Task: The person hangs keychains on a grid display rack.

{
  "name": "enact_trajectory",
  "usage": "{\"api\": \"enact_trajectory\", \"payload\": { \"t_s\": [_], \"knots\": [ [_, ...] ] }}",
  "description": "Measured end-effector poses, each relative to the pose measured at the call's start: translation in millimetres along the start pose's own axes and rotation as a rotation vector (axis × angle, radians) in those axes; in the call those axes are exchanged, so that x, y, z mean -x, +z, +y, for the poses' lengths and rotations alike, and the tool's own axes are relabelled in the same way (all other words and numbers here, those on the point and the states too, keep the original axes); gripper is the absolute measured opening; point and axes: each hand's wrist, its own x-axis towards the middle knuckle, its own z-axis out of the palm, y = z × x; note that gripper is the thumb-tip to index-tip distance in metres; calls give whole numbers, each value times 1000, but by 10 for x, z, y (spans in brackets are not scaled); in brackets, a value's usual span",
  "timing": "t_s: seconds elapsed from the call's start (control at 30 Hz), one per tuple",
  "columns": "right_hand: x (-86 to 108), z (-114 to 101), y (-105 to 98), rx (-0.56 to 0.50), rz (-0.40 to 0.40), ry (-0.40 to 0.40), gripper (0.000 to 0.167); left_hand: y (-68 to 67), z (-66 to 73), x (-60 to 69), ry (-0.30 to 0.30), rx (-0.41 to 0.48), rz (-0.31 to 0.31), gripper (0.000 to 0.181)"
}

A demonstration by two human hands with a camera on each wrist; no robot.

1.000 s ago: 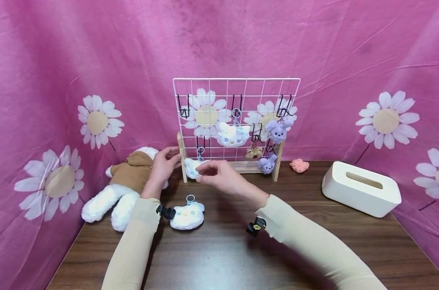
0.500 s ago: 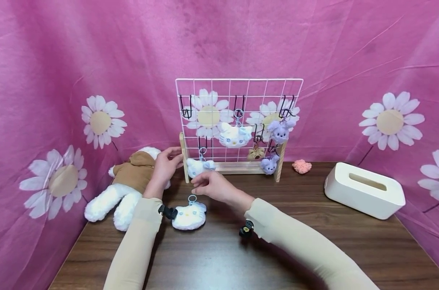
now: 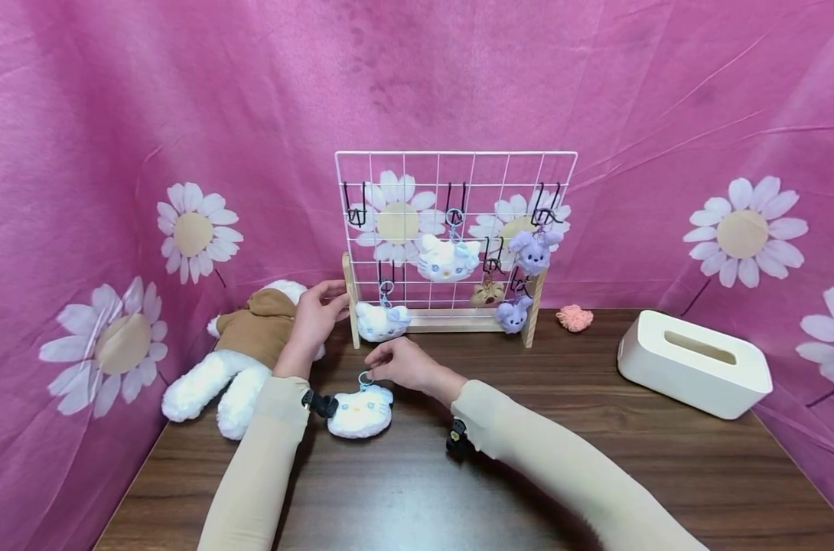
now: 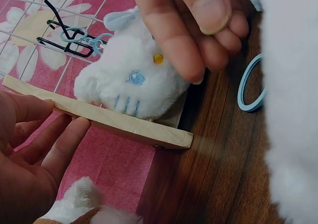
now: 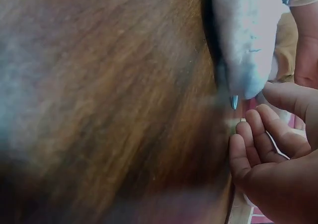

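Note:
My left hand [image 3: 318, 315] touches the left wooden leg [image 4: 114, 119] of the display rack with fairly straight fingers. My right hand [image 3: 405, 364] hovers over a white plush cat-head keychain [image 3: 359, 412] lying on the table. Its light-blue ring [image 4: 243, 92] sits just beside my right fingertips, apart from them in the wrist views. Behind the right hand, another white cat-head keychain [image 3: 382, 322] hangs from a black hook [image 4: 69, 40] at the rack's lower left. A third white cat-head keychain [image 3: 447, 259] hangs near the middle.
Two purple plush keychains [image 3: 532, 251] and a small tan one [image 3: 488, 291] hang at the rack's right; an upper-left hook [image 3: 355, 214] holds nothing. A plush toy [image 3: 248, 337] in brown lies left. A pink fuzzy item [image 3: 574, 318] and cream tissue box [image 3: 692, 363] stand right.
My right hand has moved down and toward me, from the hanging lower-left keychain to the ring of the one on the table. My left hand stays at the rack leg.

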Motion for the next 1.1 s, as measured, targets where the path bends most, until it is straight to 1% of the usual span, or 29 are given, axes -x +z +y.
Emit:
{"api": "enact_trajectory", "payload": {
  "t_s": [0.13,0.3,0.37,0.6,0.8,1.0,1.1],
  "knots": [
    [-51,10,12,60,-21,-21,22,-5,-5,0,-1,-3,-1,39],
    [-87,11,13,109,-71,-13,21,-13,-9,9,-12,-6,-5,39],
    [-88,10,13,126,-79,-12,21,-13,-10,12,-11,-1,-7,39],
    [-84,5,14,197,-81,-48,19,-2,5,2,1,-1,-11,39],
    [-112,-23,25,262,-83,-77,18,-7,-11,-14,8,-12,-10,39],
    [-121,-56,32,305,-75,-86,11,-2,-12,-15,12,-6,-11,39],
    [-113,-57,42,306,-68,-74,12,-2,-9,-1,8,-4,-7,38]
  ]
}}
